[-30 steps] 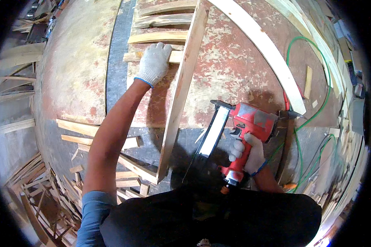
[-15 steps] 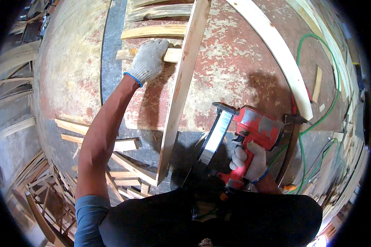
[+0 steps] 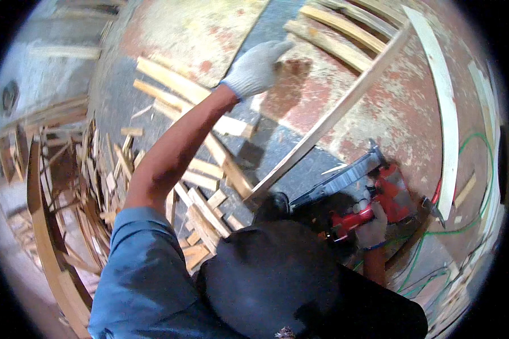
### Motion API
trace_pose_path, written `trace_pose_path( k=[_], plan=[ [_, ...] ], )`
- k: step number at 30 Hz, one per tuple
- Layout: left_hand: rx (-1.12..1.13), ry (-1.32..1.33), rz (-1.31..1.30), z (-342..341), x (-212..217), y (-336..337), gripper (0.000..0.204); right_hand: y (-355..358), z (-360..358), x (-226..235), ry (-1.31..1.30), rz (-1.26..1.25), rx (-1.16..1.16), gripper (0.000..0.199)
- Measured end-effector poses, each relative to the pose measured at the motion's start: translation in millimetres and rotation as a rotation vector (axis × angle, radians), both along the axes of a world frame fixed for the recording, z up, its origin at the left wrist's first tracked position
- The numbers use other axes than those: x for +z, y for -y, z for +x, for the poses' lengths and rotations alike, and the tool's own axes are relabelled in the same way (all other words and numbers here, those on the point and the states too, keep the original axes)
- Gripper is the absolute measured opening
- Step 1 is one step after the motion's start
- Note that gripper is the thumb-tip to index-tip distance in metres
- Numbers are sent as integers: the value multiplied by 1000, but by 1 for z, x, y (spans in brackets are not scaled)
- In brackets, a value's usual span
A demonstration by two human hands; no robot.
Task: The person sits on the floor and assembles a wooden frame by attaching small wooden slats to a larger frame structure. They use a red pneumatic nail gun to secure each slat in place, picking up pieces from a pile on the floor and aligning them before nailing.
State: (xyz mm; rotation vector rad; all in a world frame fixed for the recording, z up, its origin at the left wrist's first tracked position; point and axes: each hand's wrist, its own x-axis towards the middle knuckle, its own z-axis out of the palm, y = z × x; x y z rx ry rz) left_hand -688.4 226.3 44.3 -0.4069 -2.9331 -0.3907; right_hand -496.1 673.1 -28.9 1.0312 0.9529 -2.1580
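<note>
My left hand (image 3: 257, 69), in a white knit glove, reaches over the floor with its fingers stretched out and nothing in them. Its fingertips are near the end of a short wooden slat (image 3: 328, 46), apart from it as far as I can see. That slat lies against a long straight board (image 3: 336, 110), in a row with other slats (image 3: 350, 28). Low on the right, my gloved right hand (image 3: 372, 227) is wrapped round the handle of a red nail gun (image 3: 395, 195). The gun's long grey magazine (image 3: 336, 179) points left, close to the board's near end.
A pale curved board (image 3: 442, 107) lies on the right beside a hammer (image 3: 434, 210) and a green air hose (image 3: 488, 186). Loose wood pieces (image 3: 201, 175) are scattered below my left arm. A pile of scrap wood (image 3: 76, 186) fills the far left.
My left hand has come off the slat and moved away from the board. The view has turned left, showing more scrap wood. The nail gun stays in my right hand.
</note>
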Motion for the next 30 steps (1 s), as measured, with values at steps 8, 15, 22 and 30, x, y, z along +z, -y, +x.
trace_pose_path(
  k=[8,15,22,30],
  plan=[
    [906,369,-2,345,15,195,44,-32,6,-30,89,-222,79,23],
    [1067,276,24,486,-12,112,33,-39,8,-34,-114,-193,158,30],
    [381,218,-376,412,-18,92,37,-16,4,-4,73,-20,210,25],
    [158,679,-254,392,-1,156,53,-19,7,-22,-113,41,166,24]
  ],
)
